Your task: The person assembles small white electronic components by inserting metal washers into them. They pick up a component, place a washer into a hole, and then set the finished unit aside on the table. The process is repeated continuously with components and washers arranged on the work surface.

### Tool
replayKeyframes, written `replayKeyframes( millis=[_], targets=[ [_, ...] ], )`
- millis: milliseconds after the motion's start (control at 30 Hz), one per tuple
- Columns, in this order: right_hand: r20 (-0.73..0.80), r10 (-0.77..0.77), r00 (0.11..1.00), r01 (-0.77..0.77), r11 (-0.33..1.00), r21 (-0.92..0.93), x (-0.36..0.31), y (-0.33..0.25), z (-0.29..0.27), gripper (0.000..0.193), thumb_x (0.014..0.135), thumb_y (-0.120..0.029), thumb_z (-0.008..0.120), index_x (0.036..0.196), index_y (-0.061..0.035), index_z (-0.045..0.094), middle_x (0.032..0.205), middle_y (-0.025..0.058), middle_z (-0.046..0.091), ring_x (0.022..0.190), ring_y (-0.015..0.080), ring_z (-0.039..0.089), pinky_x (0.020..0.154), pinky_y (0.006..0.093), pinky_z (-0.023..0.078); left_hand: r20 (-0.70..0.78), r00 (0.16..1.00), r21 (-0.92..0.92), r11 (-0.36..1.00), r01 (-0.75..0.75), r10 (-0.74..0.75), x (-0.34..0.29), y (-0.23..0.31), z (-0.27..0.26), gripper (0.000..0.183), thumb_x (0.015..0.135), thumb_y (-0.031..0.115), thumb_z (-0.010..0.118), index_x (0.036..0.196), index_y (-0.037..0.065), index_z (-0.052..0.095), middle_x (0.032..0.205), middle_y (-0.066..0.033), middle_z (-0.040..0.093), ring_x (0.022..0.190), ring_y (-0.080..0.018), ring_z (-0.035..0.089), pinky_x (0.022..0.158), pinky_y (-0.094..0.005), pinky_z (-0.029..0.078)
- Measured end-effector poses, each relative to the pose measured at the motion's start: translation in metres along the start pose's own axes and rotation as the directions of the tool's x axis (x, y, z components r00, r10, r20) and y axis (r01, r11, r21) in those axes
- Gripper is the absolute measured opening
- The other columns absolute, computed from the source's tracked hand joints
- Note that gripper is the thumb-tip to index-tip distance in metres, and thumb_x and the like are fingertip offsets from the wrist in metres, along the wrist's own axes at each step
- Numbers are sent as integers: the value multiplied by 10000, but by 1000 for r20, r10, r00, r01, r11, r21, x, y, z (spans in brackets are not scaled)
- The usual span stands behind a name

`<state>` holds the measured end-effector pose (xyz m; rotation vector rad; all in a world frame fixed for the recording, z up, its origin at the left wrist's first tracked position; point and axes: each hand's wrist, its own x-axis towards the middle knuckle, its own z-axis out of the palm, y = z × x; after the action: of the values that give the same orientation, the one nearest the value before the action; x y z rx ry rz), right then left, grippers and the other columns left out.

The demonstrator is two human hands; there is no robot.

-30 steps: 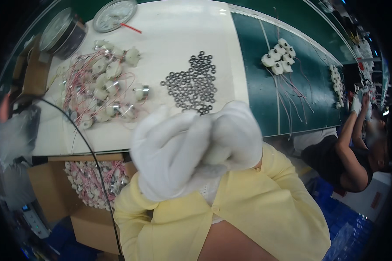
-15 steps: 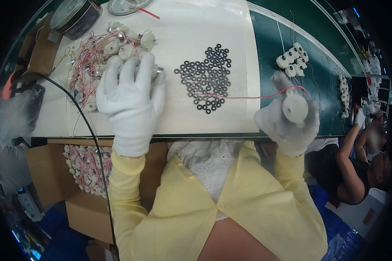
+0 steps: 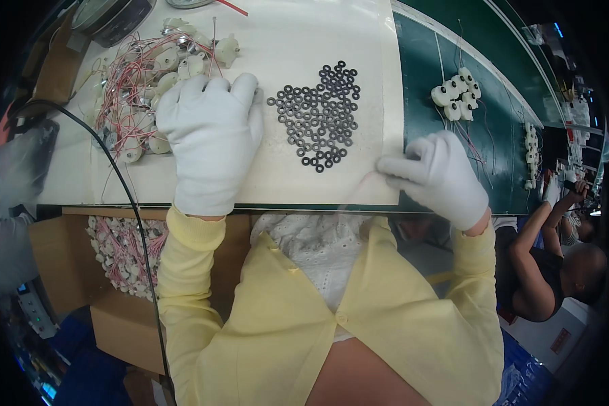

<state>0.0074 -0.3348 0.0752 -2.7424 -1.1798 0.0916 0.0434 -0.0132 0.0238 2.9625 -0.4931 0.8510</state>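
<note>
White rounded parts [image 3: 166, 82] with silver cases lie heaped toward the desk's [image 3: 284, 193] left edge, tangled in pink wires, beside the left hand [image 3: 210, 145] (what its fingers cover is hidden). A pinkish wire [image 3: 368, 178] blurs by the right hand [image 3: 443, 176], near the front edge. Black rings [image 3: 318, 115] cluster flat mid-desk.

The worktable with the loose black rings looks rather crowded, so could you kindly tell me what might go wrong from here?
The black rings lie loose between the left hand and the right hand, so a brushing glove might scatter them. The red wires in the heap of white parts look tangled, so lifting one part could drag others along.
</note>
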Motion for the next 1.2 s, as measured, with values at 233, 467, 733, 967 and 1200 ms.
replayKeyframes(
  millis=[233, 467, 733, 967, 1200],
  targets=[
    [-106, -152, 983, 114, 948, -296, 11, 6, -6, 341, 761, -127, 718, 1087, -220, 764, 895, 50, 669, 737, 276, 632, 685, 393, 453, -154, 988, -209, 977, -31, -1, -9, 0, 2, 224, 900, 193, 785, 1122, 168, 787, 914, -50, 759, 949, -304, 708, 862, -431, 519],
    [-177, 204, 963, -225, 968, -112, 17, -14, -4, 317, 873, -312, 769, 1137, -146, 712, 831, 74, 679, 710, 293, 661, 676, 426, 479, -197, 978, -116, 992, 54, -76, -19, -6, 10, 237, 861, 214, 803, 1091, 167, 782, 969, -43, 733, 927, -279, 694, 846, -444, 524],
    [-96, 391, 915, -354, 896, 268, 7, 3, 8, 401, 928, -282, 789, 1267, -79, 717, 719, 102, 693, 578, 222, 649, 612, 321, 524, -168, 984, -147, 988, 34, -59, -15, -1, 4, 298, 827, 252, 859, 1098, 145, 797, 831, -55, 705, 909, -266, 700, 828, -424, 533],
    [-308, 629, 714, 229, 206, 951, -75, 63, -33, 487, 1024, -397, 602, 1277, 13, 670, 1064, 84, 733, 877, 174, 717, 661, 236, 537, -191, 980, -153, 988, 16, -46, -17, -5, 11, 342, 837, 253, 855, 1130, 95, 774, 825, -66, 716, 872, -257, 709, 809, -416, 546],
    [157, 765, 624, -568, 308, 763, -69, 33, -12, 243, 1007, -122, 651, 1197, -8, 751, 946, 59, 764, 761, 102, 689, 645, 215, 509, -161, 985, -84, 996, 41, -54, -19, -1, 9, 323, 903, 224, 791, 1186, 76, 740, 859, -72, 725, 856, -262, 702, 849, -418, 556]
  ],
)
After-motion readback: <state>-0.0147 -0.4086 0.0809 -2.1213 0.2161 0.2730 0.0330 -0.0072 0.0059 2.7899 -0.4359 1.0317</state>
